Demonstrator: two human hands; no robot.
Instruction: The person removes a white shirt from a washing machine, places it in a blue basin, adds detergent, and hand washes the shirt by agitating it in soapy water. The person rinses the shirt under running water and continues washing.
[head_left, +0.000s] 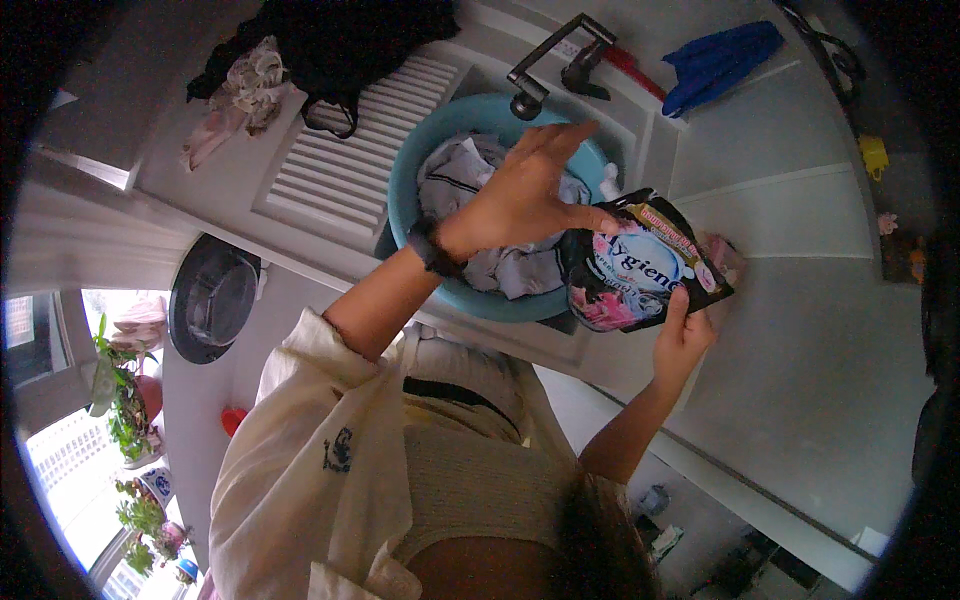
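My right hand (682, 341) holds the lower right corner of a black Hygiene pouch (637, 262) with pink flower print, its thumb on the front. My left hand (525, 191), with a dark band at the wrist, reaches over a blue plastic basin (405, 217); its thumb touches the pouch's upper left edge and its other fingers are stretched out. Inside the basin lie grey and white clothes (517, 270). The basin sits in a sink under a dark metal faucet (529, 75). Whether the pouch is unsealed cannot be told.
Left of the basin is a ribbed draining board (337, 157), with black clothing (360, 45) and a pale crumpled cloth (251, 82) beyond. A blue cloth (720, 64) lies behind the sink at right. A black basin (214, 300) and potted plants (131, 405) are at far left.
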